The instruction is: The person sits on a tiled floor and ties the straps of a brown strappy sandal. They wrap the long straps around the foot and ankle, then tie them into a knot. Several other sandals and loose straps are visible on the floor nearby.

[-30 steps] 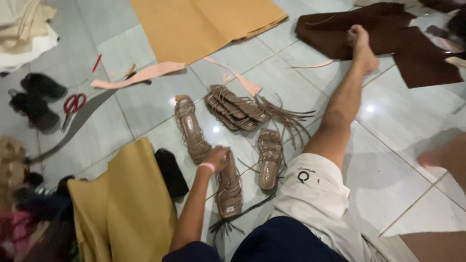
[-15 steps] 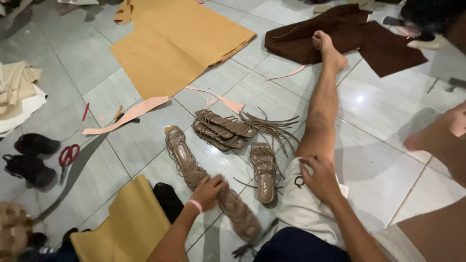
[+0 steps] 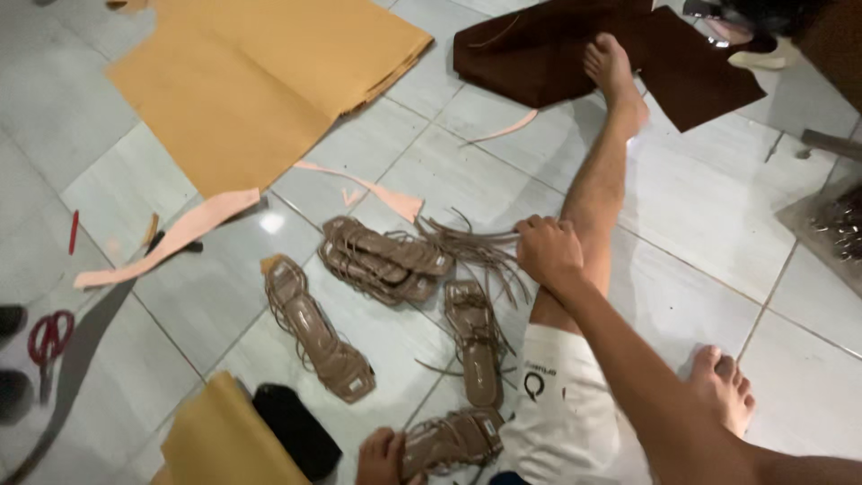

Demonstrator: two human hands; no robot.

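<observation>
Open floor: pale tiled floor point(image 3: 718, 224), bare to the right of the outstretched leg point(image 3: 597, 193); cluttered to the left.
Right hand point(image 3: 548, 251): closed in a fist around the long laces point(image 3: 480, 251) trailing from a stacked pair of tan strappy sandals point(image 3: 382, 259).
Left hand point(image 3: 382, 456): at the bottom edge, fingers curled onto the end of a tan sandal point(image 3: 449, 442); partly cut off.
Other sandals: one lying alone at left point(image 3: 319, 328), one beside the thigh point(image 3: 476, 346).
Around: mustard sheet point(image 3: 260, 81) top left, brown sheet point(image 3: 539, 49) under the foot, pink strips point(image 3: 171, 242), red scissors point(image 3: 49, 337) far left, folded mustard piece point(image 3: 220, 440) and black object point(image 3: 292, 427) near the left hand.
</observation>
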